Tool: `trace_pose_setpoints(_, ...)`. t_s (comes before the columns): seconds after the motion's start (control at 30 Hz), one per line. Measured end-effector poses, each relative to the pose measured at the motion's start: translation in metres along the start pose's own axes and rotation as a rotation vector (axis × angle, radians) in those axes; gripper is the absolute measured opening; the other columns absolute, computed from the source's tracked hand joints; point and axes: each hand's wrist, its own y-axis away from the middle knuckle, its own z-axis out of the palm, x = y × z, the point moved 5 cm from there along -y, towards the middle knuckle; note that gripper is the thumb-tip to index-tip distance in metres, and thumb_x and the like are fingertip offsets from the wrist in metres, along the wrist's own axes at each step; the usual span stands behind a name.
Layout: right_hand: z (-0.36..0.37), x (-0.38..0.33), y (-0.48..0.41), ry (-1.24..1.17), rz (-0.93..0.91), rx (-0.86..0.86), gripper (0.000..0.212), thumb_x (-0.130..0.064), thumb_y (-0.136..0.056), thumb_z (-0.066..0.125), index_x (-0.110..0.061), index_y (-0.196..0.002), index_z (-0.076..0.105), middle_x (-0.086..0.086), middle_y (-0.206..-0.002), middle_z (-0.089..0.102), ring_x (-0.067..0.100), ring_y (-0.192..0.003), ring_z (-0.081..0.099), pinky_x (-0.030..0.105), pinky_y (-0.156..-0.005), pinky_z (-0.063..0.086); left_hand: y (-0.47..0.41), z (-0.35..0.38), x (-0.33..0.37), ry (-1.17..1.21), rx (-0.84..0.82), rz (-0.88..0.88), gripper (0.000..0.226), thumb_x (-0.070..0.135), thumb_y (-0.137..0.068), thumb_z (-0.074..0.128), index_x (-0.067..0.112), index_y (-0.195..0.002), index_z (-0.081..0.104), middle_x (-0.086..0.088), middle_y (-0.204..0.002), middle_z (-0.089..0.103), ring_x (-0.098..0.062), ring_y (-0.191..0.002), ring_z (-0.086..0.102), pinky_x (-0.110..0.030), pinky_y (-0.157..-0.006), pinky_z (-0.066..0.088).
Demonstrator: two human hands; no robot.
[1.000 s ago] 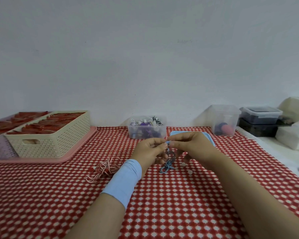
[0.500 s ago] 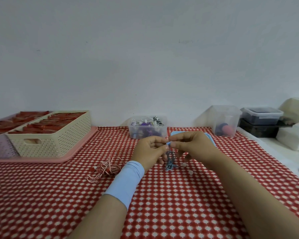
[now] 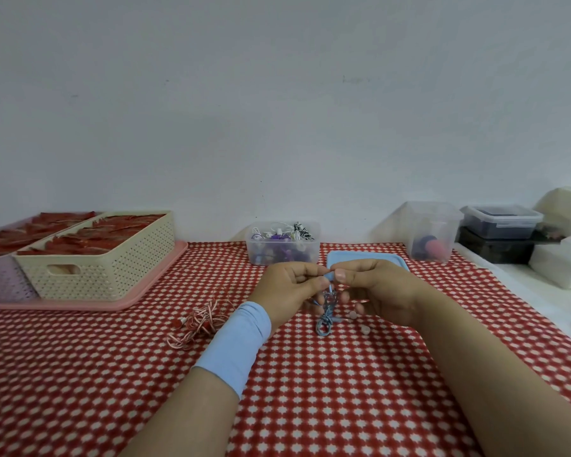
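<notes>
My left hand and my right hand meet over the middle of the red checked tablecloth. Both pinch the top of a blue earphone cable, whose tangled bundle hangs down between them and touches the cloth. A light blue wristband is on my left wrist. Two small pale earbud pieces lie on the cloth beside my right hand. A pink and white earphone cable lies tangled to the left of my left arm.
A clear tub of mixed earphones stands behind my hands, its blue lid beside it. A cream basket with red items sits on a pink tray at left. Clear and dark containers and white boxes stand at right.
Both hands have stayed together working the top of the blue cable. The hanging bundle has shifted slightly and now reaches lower onto the cloth.
</notes>
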Motion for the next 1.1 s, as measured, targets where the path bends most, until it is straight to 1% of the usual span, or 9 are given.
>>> trace_pose_setpoints(0.17,-0.001,0.001,-0.002,-0.001,0.003,-0.019,0.028,-0.024,-0.073,0.076,-0.011,-0.097,0.080,0.008,-0.089,0.074,0.014,-0.068,0.064,0.021,-0.046,0.047,-0.001,-0.003,0.001,0.014,-0.005,-0.010,0.015,0.002,-0.091,0.065,0.007,-0.104,0.070,-0.001,-0.069,0.068,-0.011,-0.061,0.064,-0.029,-0.060,0.061)
trace_pose_setpoints(0.27,0.000,0.000,-0.002,0.011,-0.003,-0.034,0.029,-0.022,-0.075,0.075,-0.009,-0.101,0.078,0.009,-0.088,0.074,0.013,-0.066,0.064,0.020,-0.043,0.045,0.000,-0.003,0.002,-0.006,-0.015,-0.010,0.016,0.001,-0.090,0.065,0.006,-0.105,0.070,-0.003,-0.070,0.068,-0.011,-0.060,0.064,-0.027,-0.058,0.060)
trace_pose_setpoints(0.4,-0.002,0.002,-0.002,0.073,0.000,-0.020,0.023,-0.019,-0.072,0.076,-0.009,-0.092,0.079,0.009,-0.080,0.074,0.013,-0.060,0.061,0.021,-0.046,0.040,0.000,-0.001,0.002,-0.054,-0.052,-0.022,0.014,-0.001,-0.090,0.064,0.009,-0.099,0.069,-0.007,-0.069,0.068,-0.017,-0.060,0.067,-0.027,-0.060,0.060)
trace_pose_setpoints(0.57,0.001,-0.001,-0.005,0.101,-0.100,0.076,0.011,-0.013,-0.088,0.072,-0.013,-0.096,0.080,0.008,-0.085,0.076,0.014,-0.061,0.064,0.023,-0.048,0.041,-0.001,-0.006,-0.001,-0.007,0.023,-0.040,0.013,0.001,-0.091,0.065,0.005,-0.102,0.068,-0.011,-0.078,0.069,-0.014,-0.062,0.067,-0.025,-0.056,0.058)
trace_pose_setpoints(0.7,-0.002,-0.007,-0.002,0.115,-0.176,0.158,0.010,-0.014,-0.089,0.073,-0.016,-0.097,0.078,0.004,-0.089,0.078,0.017,-0.064,0.066,0.024,-0.049,0.042,-0.001,-0.007,0.000,0.043,0.077,-0.053,0.017,0.000,-0.088,0.068,0.001,-0.104,0.068,-0.018,-0.088,0.072,-0.016,-0.065,0.069,-0.025,-0.056,0.058)
trace_pose_setpoints(0.83,-0.005,-0.009,-0.001,0.144,-0.199,0.203,0.009,-0.013,-0.088,0.075,-0.016,-0.096,0.079,0.001,-0.084,0.078,0.013,-0.062,0.065,0.024,-0.051,0.043,-0.001,-0.006,-0.002,0.033,0.071,-0.051,0.019,0.000,-0.086,0.071,0.001,-0.105,0.068,-0.017,-0.089,0.073,-0.019,-0.067,0.070,-0.030,-0.060,0.061)
trace_pose_setpoints(0.9,-0.005,-0.010,-0.001,0.169,-0.213,0.225,0.008,-0.012,-0.087,0.076,-0.015,-0.094,0.079,0.002,-0.081,0.077,0.012,-0.060,0.064,0.024,-0.050,0.043,-0.002,-0.005,-0.001,0.024,0.058,-0.036,0.024,-0.001,-0.085,0.071,0.004,-0.107,0.067,-0.015,-0.089,0.073,-0.021,-0.067,0.070,-0.033,-0.062,0.062)
trace_pose_setpoints(1.03,-0.003,-0.010,-0.002,0.214,-0.247,0.254,0.008,-0.012,-0.087,0.077,-0.011,-0.095,0.078,0.002,-0.073,0.075,0.012,-0.056,0.063,0.019,-0.044,0.040,-0.002,-0.003,0.001,-0.031,0.003,0.003,0.042,0.001,-0.085,0.072,0.022,-0.121,0.066,-0.012,-0.091,0.073,-0.023,-0.070,0.071,-0.031,-0.063,0.060)
trace_pose_setpoints(1.1,-0.003,-0.011,-0.002,0.268,-0.269,0.273,0.006,-0.014,-0.089,0.074,-0.010,-0.090,0.078,0.003,-0.073,0.075,0.012,-0.054,0.063,0.017,-0.042,0.041,-0.001,-0.005,0.001,-0.083,0.011,0.007,0.039,0.001,-0.086,0.071,0.018,-0.120,0.067,-0.013,-0.093,0.073,-0.022,-0.071,0.071,-0.031,-0.064,0.061)
